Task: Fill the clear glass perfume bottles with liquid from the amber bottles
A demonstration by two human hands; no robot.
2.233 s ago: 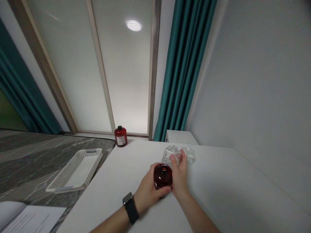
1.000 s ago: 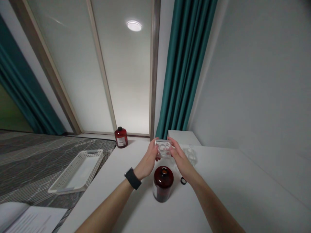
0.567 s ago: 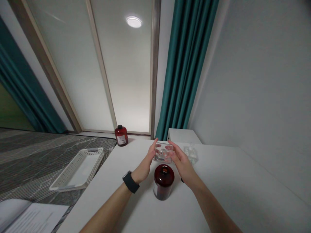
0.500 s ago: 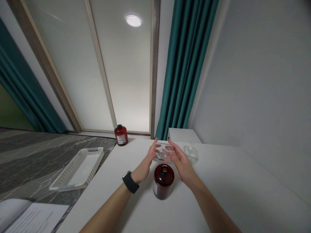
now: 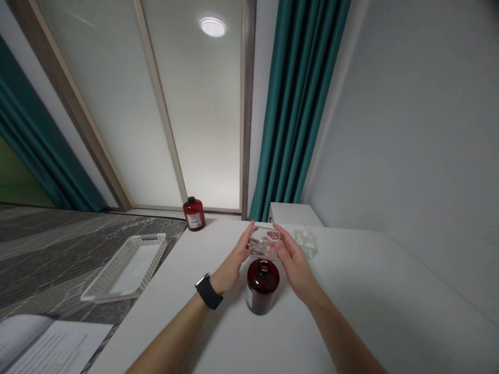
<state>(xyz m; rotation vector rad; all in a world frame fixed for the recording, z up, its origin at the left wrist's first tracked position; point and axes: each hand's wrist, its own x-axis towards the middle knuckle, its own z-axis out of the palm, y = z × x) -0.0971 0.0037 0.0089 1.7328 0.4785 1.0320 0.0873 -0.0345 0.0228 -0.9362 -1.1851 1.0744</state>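
Between my two hands is a clear, boxy piece of glass or plastic (image 5: 264,243), with a rounded form showing inside it. My left hand (image 5: 234,259), with a dark watch on the wrist, grips its left side. On its right side, my right hand (image 5: 294,262) holds it with fingers and thumb. Just below it in the view, a dark red-brown bottle (image 5: 262,288) stands upright and uncapped, its neck opening visible and a pale label on its left side. Neither hand touches the bottle.
A second red bottle (image 5: 194,214), black-capped and labelled, stands at the white table's (image 5: 312,332) far left corner. Clear crumpled or glassy items (image 5: 306,243) lie beyond my right hand. Lower left are a white perforated basket (image 5: 127,267) and an open book (image 5: 58,345).
The clear boxy piece has shifted slightly right and tilted a little, with both hands staying on it. The view has dipped or risen slightly; the bottles have not moved on the table.
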